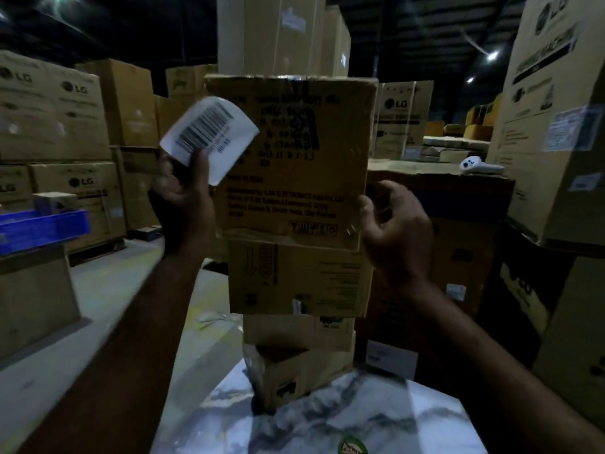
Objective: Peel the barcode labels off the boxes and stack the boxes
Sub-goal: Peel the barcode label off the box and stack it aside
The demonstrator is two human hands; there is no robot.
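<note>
1. Head view, centre: a stack of cardboard boxes rises from the marbled counter (376, 417) at the bottom of the frame. The top box (294, 178) faces the camera with its printed side, its long axis running left to right. It sits slightly askew on the second box (301, 276).
2. Left of centre: the left hand (183, 204) is raised. Its fingers (200, 163) and thumb pinch the lower edge of the barcode label (212, 129), a curled white sheet. The label is clear of the cardboard and overlaps the top box's upper left corner only in the frame.
3. Right of centre: the right hand (397, 227) is at the top box's lower right corner, with the thumb against the edge. Its fingers (394, 194) are loosely curled. In the dim, blurred picture I cannot tell whether they grip the box or only touch it.
4. The relation that matters: the top box lies between the two hands, and the right hand is the nearer one. The label lies up and away from the box, entirely in the left fingers. This box's label looks finished with, so the next move is probably dropping the label and squaring the top box over the second.
5. Surroundings: a blue crate (42, 224) is at the left edge, with branded cartons (52, 106) behind it. A white handheld device (481, 167) lies on a large carton at the right.
</note>
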